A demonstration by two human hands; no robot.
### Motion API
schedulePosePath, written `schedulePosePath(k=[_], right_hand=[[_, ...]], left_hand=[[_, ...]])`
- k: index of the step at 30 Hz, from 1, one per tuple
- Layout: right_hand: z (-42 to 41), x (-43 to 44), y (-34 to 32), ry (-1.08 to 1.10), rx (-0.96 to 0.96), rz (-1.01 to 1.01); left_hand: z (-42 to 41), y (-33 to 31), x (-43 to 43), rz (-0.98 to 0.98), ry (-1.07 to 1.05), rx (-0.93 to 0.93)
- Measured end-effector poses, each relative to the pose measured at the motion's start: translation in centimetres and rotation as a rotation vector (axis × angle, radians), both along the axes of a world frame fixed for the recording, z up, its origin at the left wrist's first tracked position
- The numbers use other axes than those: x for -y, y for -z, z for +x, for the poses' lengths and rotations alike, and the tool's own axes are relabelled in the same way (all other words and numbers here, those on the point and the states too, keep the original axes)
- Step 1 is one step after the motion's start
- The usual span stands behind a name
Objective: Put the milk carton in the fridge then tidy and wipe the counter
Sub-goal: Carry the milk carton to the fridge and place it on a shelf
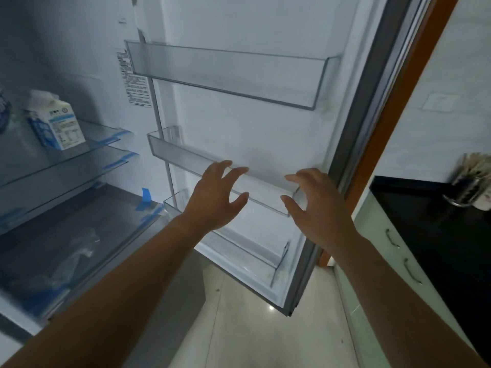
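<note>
The blue and white milk carton (54,120) stands upright on a glass shelf (101,140) inside the open fridge, at the left. The fridge door (265,123) hangs open in the middle of the view, with clear door bins that hold nothing. My left hand (215,195) and my right hand (316,205) are both raised in front of the middle door bin (170,152), fingers spread, holding nothing. Both hands are well to the right of the carton. The black counter (425,216) lies at the right.
A metal holder with utensils (470,181) stands on the counter at the right edge. Pale green drawers with metal handles (393,239) sit under the counter. A drawer (79,235) with blue tape is below the fridge shelves. Tiled floor (252,314) shows between fridge and cabinet.
</note>
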State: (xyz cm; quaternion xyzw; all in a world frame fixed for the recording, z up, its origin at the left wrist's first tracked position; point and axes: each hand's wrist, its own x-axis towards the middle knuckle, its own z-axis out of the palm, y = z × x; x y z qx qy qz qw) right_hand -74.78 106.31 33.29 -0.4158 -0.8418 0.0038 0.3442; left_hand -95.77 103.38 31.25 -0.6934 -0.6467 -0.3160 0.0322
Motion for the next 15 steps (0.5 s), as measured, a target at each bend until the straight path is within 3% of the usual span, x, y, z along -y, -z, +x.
schedulePosePath(k=[15], right_hand=[[7.1, -3.4, 1.1, -0.119, -0.523, 0.148]], left_hand=[[6.7, -0.1, 2.6, 0.113, -0.08, 0.108]])
